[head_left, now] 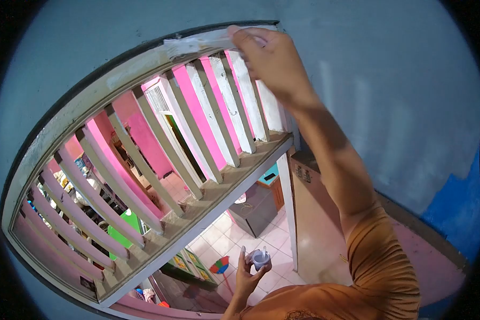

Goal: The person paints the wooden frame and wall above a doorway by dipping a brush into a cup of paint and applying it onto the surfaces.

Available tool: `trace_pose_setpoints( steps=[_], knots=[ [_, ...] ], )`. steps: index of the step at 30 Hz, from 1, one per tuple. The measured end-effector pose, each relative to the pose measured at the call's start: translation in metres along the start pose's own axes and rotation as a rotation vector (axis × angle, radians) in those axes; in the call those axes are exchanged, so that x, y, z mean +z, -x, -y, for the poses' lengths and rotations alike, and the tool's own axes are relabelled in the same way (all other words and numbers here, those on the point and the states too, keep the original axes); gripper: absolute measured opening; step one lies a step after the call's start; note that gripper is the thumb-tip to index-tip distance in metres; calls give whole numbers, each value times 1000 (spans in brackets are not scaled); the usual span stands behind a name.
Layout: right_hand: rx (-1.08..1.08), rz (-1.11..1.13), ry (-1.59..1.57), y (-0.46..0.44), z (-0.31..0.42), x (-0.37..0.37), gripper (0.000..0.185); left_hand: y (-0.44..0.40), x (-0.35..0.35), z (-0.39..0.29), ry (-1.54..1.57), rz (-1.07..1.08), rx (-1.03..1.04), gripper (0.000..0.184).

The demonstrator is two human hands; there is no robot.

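Up at the top rail [136, 66] of a slatted wooden vent frame, my right hand [269, 61] is closed around a paintbrush [184, 47]. Its pale, paint-covered bristles lie against the rail, left of the hand. Much lower, my left hand [246, 276] grips a small cup [261, 260] from the side. Greyish-white paint appears to be inside the cup, and a short white stick or spoon-like piece stands in it. Several slats [224, 101] below the brush are coated white, while those farther left look duller.
A blue-grey wall [352, 69] surrounds the frame. Below are a door [320, 224], a grey cabinet [256, 210], a multicoloured broom head [220, 265] and a tiled floor [218, 234]. Pink walls show through the slats. A dusty ledge [208, 192] runs under them.
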State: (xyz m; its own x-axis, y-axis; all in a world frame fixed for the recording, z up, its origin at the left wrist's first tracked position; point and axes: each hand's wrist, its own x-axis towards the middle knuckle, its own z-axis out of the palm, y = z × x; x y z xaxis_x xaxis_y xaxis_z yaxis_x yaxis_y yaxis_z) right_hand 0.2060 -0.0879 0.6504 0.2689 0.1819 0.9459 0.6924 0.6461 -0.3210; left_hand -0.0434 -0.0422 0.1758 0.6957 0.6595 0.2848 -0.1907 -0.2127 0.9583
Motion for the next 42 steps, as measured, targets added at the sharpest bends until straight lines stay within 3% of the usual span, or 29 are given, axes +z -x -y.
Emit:
trace_pose_setpoints(
  steps=[1,6,9,11,12,16,18,22,28,30,31,33,37,38,40,42],
  knots=[
    [217,-32,-61,-7,-3,-8,36,0,0,2,10,-2,10,106],
    [370,-118,-272,-39,-88,-61,35,0,-2,-2,-5,-9,1,104],
    [351,-220,-3,-49,-109,-93,38,0,-4,-2,11,-18,-3,103],
    [141,-363,561,-56,-120,-108,41,1,-4,-8,4,-19,-8,103],
    [123,-397,690,-52,-110,-110,43,1,-4,-8,5,-18,-9,103],
    [-102,-405,789,-45,-112,-91,42,1,-4,-8,0,-10,1,103],
    [-60,-293,716,-31,-96,-59,39,1,-3,-10,2,-5,3,103],
    [-315,-248,456,1,-59,-1,27,-1,-1,-6,-12,-1,-3,105],
    [-318,-51,192,30,-1,30,28,0,-2,-4,2,3,-5,106],
    [-72,-50,9,28,4,26,32,0,-2,-5,-7,2,-12,106],
    [-106,-90,-67,19,-8,21,34,1,-2,-6,-7,5,-6,106],
    [172,-195,-174,4,-28,8,30,1,-3,-7,-5,-3,-2,106],
    [138,-337,183,-27,-98,-49,34,2,-5,-9,-66,-7,4,106],
    [-103,-386,404,-30,-108,-66,36,3,-7,-9,-81,-1,-2,106],
    [-354,-423,597,-30,-97,-64,38,5,-7,-12,-52,-14,-18,106],
    [-97,-355,727,-20,-71,-55,35,5,-9,-11,-22,-42,-25,106]
  ],
)
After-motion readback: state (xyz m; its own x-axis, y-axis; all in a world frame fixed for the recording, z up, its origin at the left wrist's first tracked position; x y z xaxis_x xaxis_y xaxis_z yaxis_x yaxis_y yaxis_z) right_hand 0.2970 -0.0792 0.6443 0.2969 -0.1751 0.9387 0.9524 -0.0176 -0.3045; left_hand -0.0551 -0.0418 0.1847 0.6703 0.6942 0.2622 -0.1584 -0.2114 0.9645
